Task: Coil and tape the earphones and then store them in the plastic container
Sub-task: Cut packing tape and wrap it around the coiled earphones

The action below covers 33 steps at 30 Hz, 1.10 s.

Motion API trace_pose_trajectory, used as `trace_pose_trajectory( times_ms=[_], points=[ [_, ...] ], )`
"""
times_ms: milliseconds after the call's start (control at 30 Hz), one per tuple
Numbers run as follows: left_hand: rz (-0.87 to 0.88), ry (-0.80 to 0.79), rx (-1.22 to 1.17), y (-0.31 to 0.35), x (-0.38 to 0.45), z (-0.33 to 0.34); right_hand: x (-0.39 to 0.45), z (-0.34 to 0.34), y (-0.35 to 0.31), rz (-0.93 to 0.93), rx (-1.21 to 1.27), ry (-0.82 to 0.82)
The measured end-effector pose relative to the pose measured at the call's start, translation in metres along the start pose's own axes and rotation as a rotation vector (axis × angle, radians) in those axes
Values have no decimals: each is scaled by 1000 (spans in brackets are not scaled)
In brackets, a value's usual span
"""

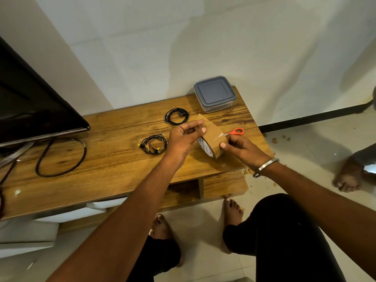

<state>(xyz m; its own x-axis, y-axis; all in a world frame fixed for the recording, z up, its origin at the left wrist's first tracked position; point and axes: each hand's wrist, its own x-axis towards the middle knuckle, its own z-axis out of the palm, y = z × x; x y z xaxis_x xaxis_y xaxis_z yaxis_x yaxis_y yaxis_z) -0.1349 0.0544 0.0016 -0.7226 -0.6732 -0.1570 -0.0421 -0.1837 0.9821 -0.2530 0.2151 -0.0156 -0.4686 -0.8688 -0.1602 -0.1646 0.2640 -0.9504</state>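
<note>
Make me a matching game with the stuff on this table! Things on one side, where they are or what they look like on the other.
Things:
1. tape roll
2. scissors
3. plastic container
4. earphones with yellow tips

Descriptions:
A. lid on, far corner of the table
B. coiled, left of the left hand
C. orange handles, lying beyond the right hand
D. held in both hands

Pairs: 1-D, 2-C, 3-A, 4-B

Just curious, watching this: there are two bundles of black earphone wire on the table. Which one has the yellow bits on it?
The nearer coil, lying just left of the left hand; yellow pieces show at its left edge and lower right. The farther coil, toward the lidded container, looks all black.
</note>
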Motion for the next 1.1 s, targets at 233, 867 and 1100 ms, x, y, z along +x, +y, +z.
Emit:
trace_pose_trajectory(
  times_ms=[233, 867, 1100],
  points=[
    [43, -40, 79, 6, 3, -2, 2, 2, -2, 2, -38, -8],
    [128, -185, 251, 16, 10, -9, 39, -24, 23, 20, -804, 276],
    [143, -189, 257, 17, 12, -13, 40, -21, 15, 105, -788, 308]
  ],
)
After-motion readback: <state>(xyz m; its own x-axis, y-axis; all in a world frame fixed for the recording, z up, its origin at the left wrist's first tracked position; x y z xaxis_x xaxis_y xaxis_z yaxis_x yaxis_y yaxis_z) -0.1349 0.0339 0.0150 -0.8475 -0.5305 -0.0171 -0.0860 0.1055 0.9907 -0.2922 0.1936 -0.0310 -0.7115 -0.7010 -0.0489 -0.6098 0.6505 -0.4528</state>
